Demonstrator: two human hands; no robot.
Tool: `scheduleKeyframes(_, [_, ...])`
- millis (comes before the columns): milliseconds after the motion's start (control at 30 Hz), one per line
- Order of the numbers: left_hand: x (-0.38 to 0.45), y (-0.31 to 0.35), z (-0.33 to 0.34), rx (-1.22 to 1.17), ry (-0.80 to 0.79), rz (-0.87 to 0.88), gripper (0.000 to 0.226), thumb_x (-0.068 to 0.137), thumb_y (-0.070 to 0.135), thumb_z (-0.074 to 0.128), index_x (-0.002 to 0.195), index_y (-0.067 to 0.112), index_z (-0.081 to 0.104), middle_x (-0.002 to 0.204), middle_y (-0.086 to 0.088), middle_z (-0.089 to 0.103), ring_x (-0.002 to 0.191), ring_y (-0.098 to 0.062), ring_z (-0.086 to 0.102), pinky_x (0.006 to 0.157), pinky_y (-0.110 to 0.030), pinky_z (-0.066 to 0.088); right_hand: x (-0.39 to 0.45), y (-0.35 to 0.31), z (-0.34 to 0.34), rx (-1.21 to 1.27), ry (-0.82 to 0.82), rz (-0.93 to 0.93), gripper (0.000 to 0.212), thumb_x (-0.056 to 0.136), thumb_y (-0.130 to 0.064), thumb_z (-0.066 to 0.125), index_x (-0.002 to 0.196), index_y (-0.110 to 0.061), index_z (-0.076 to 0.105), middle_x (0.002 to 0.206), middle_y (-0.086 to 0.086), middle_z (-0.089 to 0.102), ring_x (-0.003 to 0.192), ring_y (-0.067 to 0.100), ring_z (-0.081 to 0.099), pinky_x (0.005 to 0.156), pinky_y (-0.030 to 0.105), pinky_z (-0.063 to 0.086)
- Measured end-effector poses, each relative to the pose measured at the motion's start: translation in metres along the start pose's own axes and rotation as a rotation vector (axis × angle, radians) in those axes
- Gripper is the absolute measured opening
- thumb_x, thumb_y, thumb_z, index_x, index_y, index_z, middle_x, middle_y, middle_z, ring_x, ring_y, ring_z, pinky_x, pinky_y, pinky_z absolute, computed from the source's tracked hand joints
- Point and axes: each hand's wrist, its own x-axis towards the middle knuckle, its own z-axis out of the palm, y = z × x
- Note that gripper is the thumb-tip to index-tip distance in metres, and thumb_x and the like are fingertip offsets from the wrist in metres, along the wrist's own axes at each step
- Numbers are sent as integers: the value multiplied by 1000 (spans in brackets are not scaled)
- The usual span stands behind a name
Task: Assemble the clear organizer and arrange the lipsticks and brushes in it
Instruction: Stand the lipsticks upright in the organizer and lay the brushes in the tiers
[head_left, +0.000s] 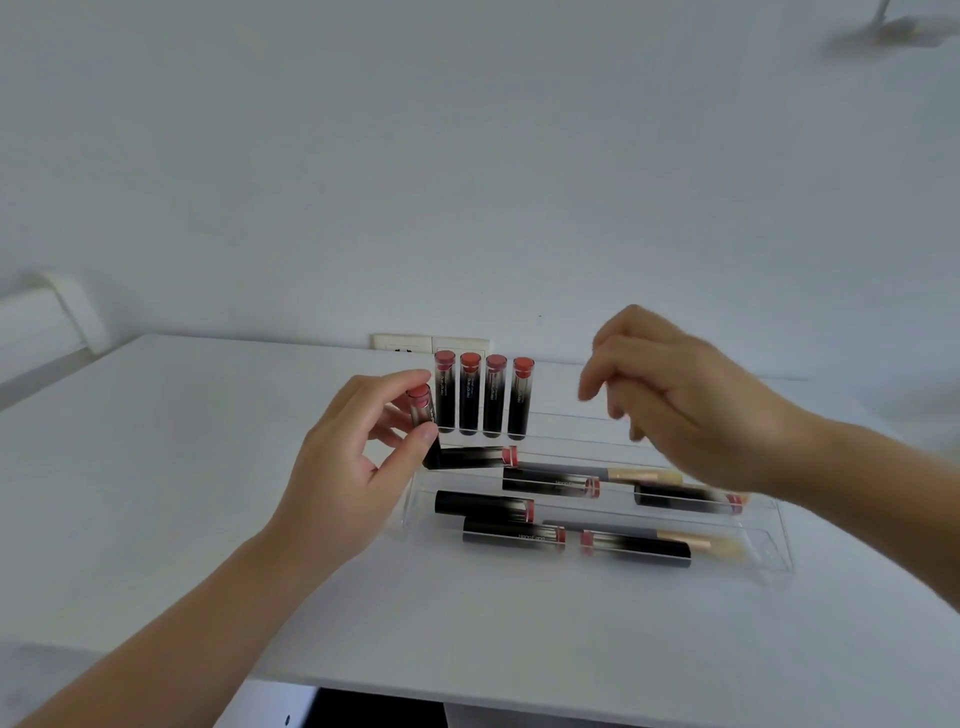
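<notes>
Lipsticks half sorted; fifth one going into the standing row.

Nearest me, loose lipsticks (635, 547) and brushes (644, 475) lie flat in the clear organizer (774, 545) on the counter (182, 467). My left hand (358, 457) pinches one lipstick (421, 410) upright between its fingers, just left of four standing lipsticks (483, 395); I judge it needs lowering straight. Right hand (675, 395) blurred, fingers loosely curled, grip unclear. Wall socket (405, 344) behind.

White table (156, 493), white wall (467, 156), wall socket (402, 344) behind table, white trunking (47, 317) at left
</notes>
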Motion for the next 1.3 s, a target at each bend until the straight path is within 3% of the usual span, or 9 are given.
scheduleKeyframes(100, [0, 0, 0, 1, 13, 10, 45, 92, 16, 69, 129, 37, 58, 107, 19, 61, 93, -9, 67, 81, -8, 46, 3, -13, 22, -4, -137, 6, 24, 96, -18, 42, 92, -32, 62, 98, -17, 51, 86, 6, 56, 69, 12, 43])
scheduleKeyframes(233, [-1, 4, 0, -36, 21, -10, 53, 91, 20, 67, 130, 53, 54, 111, 29, 65, 98, -2, 68, 76, -6, 46, 12, -20, 47, -340, -203, 19, 32, 94, -55, 43, 119, -39, 56, 103, -17, 58, 84, 10, 55, 73, 32, 46])
scheduleKeyframes(300, [-1, 3, 0, -22, 24, 8, 47, 91, 18, 66, 126, 48, 58, 111, 34, 64, 97, 1, 68, 78, -3, 45, 17, -21, 55, -431, -201, 11, 33, 97, -51, 45, 127, -39, 54, 109, -14, 64, 88, 16, 58, 75, 33, 47])
scheduleKeyframes(433, [-3, 1, -1, -21, 26, 5, 42, 91, 17, 66, 123, 43, 59, 109, 35, 64, 96, 6, 68, 76, -2, 45, 27, -22, 67, -499, -257, 35, 30, 99, -47, 44, 123, -36, 59, 113, -8, 69, 96, 24, 63, 79, 35, 50])
scheduleKeyframes(667, [-2, 1, -1, -54, 18, 16, 50, 93, 22, 64, 123, 61, 55, 113, 24, 67, 98, 0, 69, 76, -12, 52, 43, -27, 72, -667, -353, -52, 26, 100, -48, 48, 98, -25, 60, 88, -4, 62, 77, 27, 58, 61, 33, 37])
scheduleKeyframes(733, [-3, 0, -1, -57, 17, 15, 48, 93, 24, 63, 124, 60, 54, 113, 23, 67, 98, 0, 69, 78, -9, 50, 47, -29, 70, -707, -384, -96, 24, 100, -47, 49, 96, -26, 60, 82, -4, 55, 73, 27, 53, 60, 32, 33])
scheduleKeyframes(1067, [-3, -2, 0, -49, 1, 13, 40, 92, 14, 66, 125, 37, 62, 112, 20, 67, 96, -3, 69, 82, -7, 47, 49, -28, 67, -705, -351, -102, 19, 92, -34, 47, 84, -22, 60, 85, -4, 59, 69, 25, 53, 58, 31, 38])
scheduleKeyframes(1200, [-3, -1, 0, -33, -26, 9, 40, 92, 14, 67, 125, 36, 63, 109, 21, 66, 93, -2, 69, 79, -7, 46, 44, -25, 61, -733, -349, -148, 20, 94, -34, 45, 89, -24, 62, 95, -6, 57, 66, 24, 50, 58, 31, 41])
scheduleKeyframes(1300, [-3, 0, 2, -20, -45, 8, 38, 92, 16, 66, 126, 33, 65, 108, 20, 67, 93, -4, 69, 75, -8, 47, 43, -22, 56, -735, -375, -146, 23, 96, -43, 47, 104, -29, 62, 104, -8, 59, 80, 24, 60, 61, 31, 38])
